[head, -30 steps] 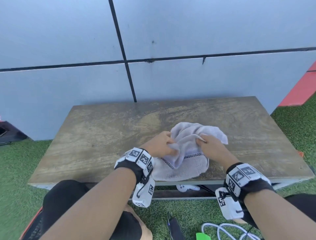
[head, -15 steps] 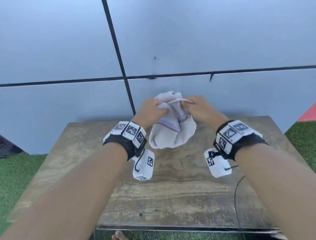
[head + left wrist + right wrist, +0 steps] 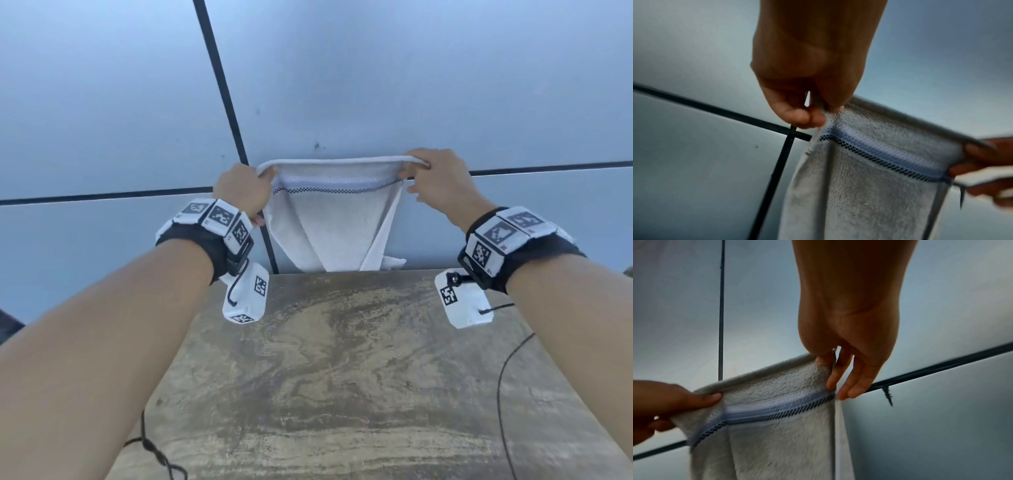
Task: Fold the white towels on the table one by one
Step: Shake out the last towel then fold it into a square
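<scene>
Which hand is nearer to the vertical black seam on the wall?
Left. The left hand sits right beside the vertical black seam; the right hand is across the towel, far from it.

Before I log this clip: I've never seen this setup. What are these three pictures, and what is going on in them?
No robot here: a person wears three cameras. The wide picture comes from the head, looking down the forearms at a worn wooden table. The other two come from cameras strapped at the wrists, the white boxes with black-and-white markers, looking along each hand. The left hand and right hand each pinch a top corner of a white towel, stretched between them and hanging in front of a grey panelled wall. It has a bluish stripe with dark checks. Thin black cables trail over the table.
</scene>
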